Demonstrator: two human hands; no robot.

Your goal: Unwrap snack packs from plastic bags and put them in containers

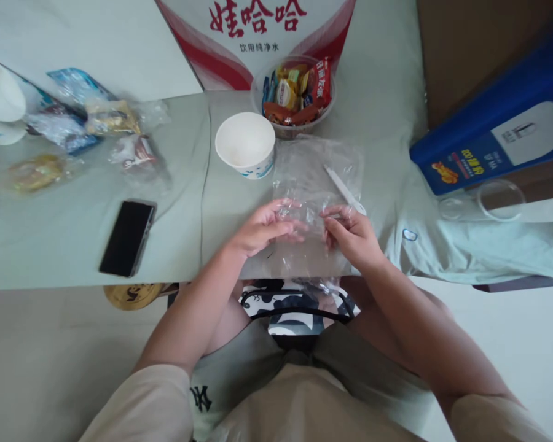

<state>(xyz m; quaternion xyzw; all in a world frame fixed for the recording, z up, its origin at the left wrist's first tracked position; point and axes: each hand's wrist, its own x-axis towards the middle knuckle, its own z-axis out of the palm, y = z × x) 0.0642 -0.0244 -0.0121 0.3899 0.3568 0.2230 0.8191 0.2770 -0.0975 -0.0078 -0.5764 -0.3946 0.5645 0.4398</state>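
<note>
A clear plastic bag (304, 175) lies at the table's front edge, in the middle of the head view. My left hand (270, 228) is at its left side, fingers around the crinkled clear plastic. At the right side, the thumb and fingertips of my right hand (348, 233) are pinched together on the same plastic. A white knife-like tool (343, 189) lies slanted on the bag, just beyond my right hand. Behind my left hand stands a white paper bowl (246, 144). Farther back is a clear round tub (292, 130) filled with wrapped snacks.
A black phone (128, 238) lies at the left. Behind it are several wrapped snacks (113, 116) and white paper cups (2, 92). A white-and-red box (258, 37) stands at the back, a blue box (498, 123) at the right, near a clear cup (501, 199).
</note>
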